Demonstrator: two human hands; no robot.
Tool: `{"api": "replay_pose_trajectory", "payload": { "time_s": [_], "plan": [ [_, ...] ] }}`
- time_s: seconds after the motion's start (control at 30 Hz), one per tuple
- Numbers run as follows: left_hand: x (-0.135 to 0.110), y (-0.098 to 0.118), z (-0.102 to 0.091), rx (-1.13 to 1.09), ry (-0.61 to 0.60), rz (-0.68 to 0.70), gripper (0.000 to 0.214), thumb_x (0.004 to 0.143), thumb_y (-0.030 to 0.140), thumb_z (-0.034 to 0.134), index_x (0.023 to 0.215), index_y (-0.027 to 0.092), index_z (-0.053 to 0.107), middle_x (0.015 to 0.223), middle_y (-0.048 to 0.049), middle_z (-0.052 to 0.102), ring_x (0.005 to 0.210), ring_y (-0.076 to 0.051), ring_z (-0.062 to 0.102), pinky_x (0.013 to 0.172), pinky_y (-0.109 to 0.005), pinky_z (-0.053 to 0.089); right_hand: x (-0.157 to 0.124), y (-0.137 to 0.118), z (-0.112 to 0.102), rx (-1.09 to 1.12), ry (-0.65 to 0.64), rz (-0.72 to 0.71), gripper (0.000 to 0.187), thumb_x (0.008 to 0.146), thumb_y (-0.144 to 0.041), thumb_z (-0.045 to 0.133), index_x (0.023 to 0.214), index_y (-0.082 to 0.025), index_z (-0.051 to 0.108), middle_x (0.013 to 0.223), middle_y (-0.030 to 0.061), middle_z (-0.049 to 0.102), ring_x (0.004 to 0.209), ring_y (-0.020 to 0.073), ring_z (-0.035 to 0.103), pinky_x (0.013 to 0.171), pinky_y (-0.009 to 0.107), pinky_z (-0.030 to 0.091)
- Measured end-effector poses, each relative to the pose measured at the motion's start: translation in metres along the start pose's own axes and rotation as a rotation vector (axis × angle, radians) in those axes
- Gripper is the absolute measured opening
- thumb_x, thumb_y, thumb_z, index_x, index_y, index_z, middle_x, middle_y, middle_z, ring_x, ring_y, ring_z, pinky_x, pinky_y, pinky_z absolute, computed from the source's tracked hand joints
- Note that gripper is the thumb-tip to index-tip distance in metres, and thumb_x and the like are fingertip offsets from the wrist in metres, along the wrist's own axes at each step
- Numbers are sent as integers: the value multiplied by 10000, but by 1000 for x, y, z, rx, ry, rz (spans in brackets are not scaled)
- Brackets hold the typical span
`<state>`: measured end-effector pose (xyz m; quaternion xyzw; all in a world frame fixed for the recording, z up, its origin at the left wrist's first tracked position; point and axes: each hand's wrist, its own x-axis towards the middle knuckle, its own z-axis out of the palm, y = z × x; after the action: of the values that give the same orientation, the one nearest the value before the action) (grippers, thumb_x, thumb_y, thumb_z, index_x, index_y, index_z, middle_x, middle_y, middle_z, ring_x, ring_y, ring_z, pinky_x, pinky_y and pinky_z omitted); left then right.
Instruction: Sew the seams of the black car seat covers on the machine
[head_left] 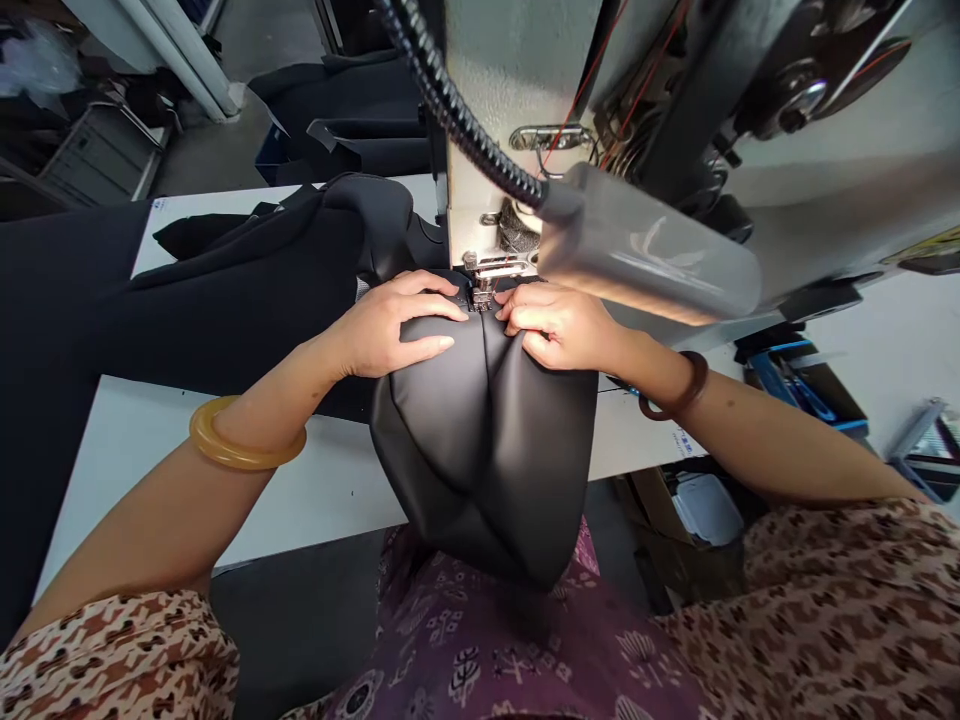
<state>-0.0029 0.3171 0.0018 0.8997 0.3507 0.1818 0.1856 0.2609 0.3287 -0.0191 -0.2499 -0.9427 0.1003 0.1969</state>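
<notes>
A black leather-like cover piece (480, 440) hangs from the sewing machine's presser foot (484, 290) down into my lap. My left hand (394, 325) lies on its left fold, fingers stretched flat and pressing the material just left of the foot. My right hand (555, 325) is curled, pinching the right fold right beside the foot. The seam runs between both hands. A yellow bangle is on my left wrist, a dark brown one on my right.
The grey sewing machine head (525, 90) with a black ribbed cable (450, 100) and a clear guard (645, 250) looms above. More black fabric (187, 300) spreads over the white table (150, 440) at left. Boxes and tools (802, 380) sit at right.
</notes>
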Motion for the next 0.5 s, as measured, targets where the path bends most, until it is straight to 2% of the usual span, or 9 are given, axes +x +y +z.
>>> {"api": "replay_pose_trajectory", "payload": {
  "time_s": [0.3,0.4,0.5],
  "plan": [
    [13,-12,2,-42,61,-15,326,857,376,528,1060,202,715,1150,-57,687,1135,-209,604,1041,-369,445,2,10,8,32,60,107,314,820,-170,373,945,-171,662,996,91,670,1058,228,599,952,392,493],
    [9,-8,0,-17,88,-52,331,886,337,465,1045,204,722,1167,-51,686,1124,-199,613,1042,-357,452,-1,3,5,38,87,62,326,784,-110,370,920,-177,659,963,71,676,1047,218,605,937,383,495],
    [-6,2,-12,72,-9,-50,406,888,219,348,1050,237,720,1267,-14,639,1173,-192,587,1057,-359,444,-7,-10,1,60,97,-29,370,719,-29,355,876,-195,646,917,36,674,1055,194,603,931,358,492]
  ]
}}
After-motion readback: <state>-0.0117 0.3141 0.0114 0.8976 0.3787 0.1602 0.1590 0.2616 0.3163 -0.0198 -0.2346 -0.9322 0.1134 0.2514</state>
